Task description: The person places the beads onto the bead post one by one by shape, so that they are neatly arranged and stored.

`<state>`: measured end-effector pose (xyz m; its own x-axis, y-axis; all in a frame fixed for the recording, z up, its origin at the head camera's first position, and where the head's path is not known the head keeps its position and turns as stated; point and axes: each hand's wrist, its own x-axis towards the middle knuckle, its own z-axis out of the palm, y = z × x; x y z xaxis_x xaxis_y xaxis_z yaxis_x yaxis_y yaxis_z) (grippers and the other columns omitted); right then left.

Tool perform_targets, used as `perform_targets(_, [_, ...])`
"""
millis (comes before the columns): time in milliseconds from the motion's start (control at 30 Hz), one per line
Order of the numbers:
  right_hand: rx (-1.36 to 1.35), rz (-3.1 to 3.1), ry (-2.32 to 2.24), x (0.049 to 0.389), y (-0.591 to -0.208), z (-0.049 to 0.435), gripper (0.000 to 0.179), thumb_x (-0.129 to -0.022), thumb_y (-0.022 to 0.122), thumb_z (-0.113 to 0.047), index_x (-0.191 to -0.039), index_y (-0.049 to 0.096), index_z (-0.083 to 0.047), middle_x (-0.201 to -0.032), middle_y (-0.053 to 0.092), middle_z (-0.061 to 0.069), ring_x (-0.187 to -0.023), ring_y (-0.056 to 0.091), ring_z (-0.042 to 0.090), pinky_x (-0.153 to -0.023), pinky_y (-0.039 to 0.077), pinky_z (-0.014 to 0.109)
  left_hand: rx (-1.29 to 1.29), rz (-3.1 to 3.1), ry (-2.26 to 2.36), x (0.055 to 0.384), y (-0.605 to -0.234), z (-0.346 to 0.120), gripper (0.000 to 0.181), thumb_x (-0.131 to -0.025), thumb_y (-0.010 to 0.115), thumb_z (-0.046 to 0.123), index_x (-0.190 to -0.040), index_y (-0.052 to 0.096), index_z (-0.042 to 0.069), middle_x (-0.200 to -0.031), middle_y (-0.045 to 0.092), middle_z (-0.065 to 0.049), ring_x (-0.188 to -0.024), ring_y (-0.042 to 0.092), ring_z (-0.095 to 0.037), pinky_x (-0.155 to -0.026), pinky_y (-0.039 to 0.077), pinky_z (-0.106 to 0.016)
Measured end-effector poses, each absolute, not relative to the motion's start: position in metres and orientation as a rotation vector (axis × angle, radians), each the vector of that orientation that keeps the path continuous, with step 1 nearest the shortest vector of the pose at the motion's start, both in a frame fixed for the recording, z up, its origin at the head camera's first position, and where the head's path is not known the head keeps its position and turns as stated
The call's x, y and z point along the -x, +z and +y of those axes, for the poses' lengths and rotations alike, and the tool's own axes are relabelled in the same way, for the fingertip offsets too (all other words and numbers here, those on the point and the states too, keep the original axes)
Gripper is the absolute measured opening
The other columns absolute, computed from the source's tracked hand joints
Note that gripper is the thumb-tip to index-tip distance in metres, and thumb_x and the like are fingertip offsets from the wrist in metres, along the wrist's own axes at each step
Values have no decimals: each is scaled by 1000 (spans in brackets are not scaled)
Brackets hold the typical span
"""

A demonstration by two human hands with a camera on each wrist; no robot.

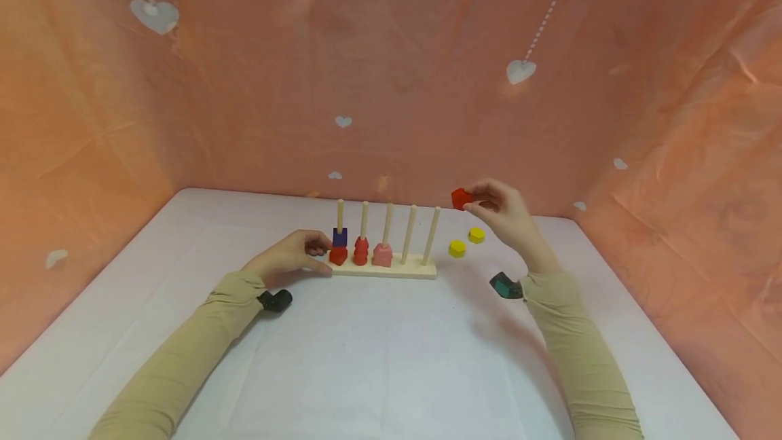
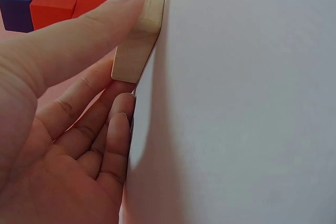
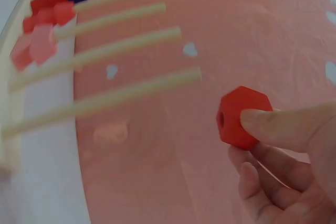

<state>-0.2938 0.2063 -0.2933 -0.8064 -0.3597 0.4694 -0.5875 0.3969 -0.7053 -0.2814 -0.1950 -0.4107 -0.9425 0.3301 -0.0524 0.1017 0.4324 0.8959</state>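
Observation:
A wooden peg board [image 1: 385, 273] with several upright pegs stands on the table. My left hand [image 1: 297, 250] grips its left end, the thumb along the near side and fingers behind, as the left wrist view shows. The leftmost peg carries red beads [image 2: 55, 1] under a dark blue cube bead [image 1: 339, 237]. Red rounded beads [image 1: 361, 251] sit on the second peg, pink beads [image 1: 382, 255] on the third; the two right pegs are bare. Up and right of the board, my right hand [image 1: 501, 212] pinches a red octagonal bead [image 3: 245, 116] between thumb and fingers, its hole facing the pegs.
Two yellow beads [image 1: 457, 248] lie on the white tabletop [image 1: 379, 358] right of the board, below my right hand. An orange-pink cloth [image 1: 391, 87] with white hearts hangs behind the table and along both sides.

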Motion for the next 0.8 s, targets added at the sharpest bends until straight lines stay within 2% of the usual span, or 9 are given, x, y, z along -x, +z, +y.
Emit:
perform_targets(500, [-910,-2318,1518,304,-286,156,25,-88,67,-3,-112,62,1,-111,63,15,-94,60,26,-83,49,24,-383,2458,1513,282,-410,-194,56,-66,88,18,-112,60,4,-108,59,-10,-99,50,-26,-87,44,-33])
perform_targets(800, [-1029,-2325,1577,289,-280,135,24,-85,64,10,-108,59,11,-107,62,25,-86,56,34,-76,49,21,-385,2475,1505,282,-409,-195,54,-66,89,18,-111,60,5,-106,59,-9,-98,50,-26,-86,44,-34])
